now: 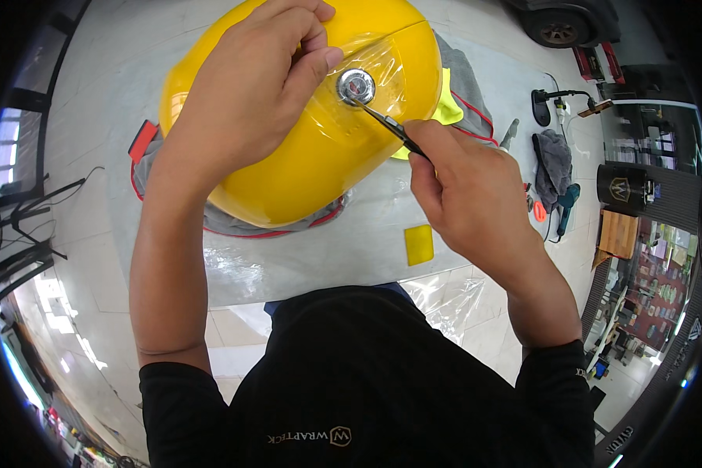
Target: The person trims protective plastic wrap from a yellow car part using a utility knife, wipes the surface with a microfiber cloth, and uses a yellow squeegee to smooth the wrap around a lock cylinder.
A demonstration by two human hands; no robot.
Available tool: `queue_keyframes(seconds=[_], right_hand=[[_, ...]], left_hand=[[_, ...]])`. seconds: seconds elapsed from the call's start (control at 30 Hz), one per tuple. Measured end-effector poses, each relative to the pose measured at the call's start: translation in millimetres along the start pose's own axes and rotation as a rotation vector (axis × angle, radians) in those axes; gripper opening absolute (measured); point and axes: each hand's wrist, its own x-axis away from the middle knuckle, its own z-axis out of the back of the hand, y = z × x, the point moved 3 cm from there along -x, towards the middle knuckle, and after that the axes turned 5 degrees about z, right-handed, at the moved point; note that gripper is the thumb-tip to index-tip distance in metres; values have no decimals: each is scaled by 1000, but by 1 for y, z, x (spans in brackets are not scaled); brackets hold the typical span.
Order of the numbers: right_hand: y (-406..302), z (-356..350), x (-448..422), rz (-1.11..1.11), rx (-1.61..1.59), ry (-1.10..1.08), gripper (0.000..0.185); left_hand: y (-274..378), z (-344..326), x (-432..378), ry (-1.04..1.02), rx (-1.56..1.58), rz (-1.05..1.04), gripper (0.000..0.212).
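Note:
A glossy yellow rounded shell point(281, 187) lies on grey cloths with red edging. Clear film point(389, 70), wrinkled and creased, covers part of its top around a round metal lock point(355, 86). My left hand point(263, 82) is over the shell, thumb and fingertips drawn together at the film's edge; whether film is pinched between them cannot be told. My right hand point(468, 181) grips a slim knife point(395, 126) with a dark handle, its tip at the lower rim of the lock.
A yellow squeegee card point(419, 245) lies on the grey table point(351, 251) near me. Bright yellow cloth point(449, 99) shows beside the shell, a red block point(143, 141) at left. Rightward are a grey towel point(553, 161), a teal heat gun point(568, 199) and a phone holder point(541, 108).

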Motion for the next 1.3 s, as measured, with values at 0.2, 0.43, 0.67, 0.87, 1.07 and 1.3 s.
queue_keyframes(seconds=[0.2,0.43,0.67,0.87,1.07,1.3], right_hand=[[16,8,-7,119,153,20,23],[37,13,-25,274,368,97,17],[56,14,-47,437,464,143,23],[59,27,-69,564,526,78,24],[56,38,-85,595,317,-19,13],[53,43,-95,704,360,-22,13]], left_hand=[[0,1,-1,-1,-3,2,17],[-2,1,0,-11,22,22,17],[-4,1,0,-20,-25,9,17],[-6,0,-1,-20,-12,-11,16],[-9,0,0,-20,-18,-3,17],[-6,1,-2,-19,5,-37,17]])
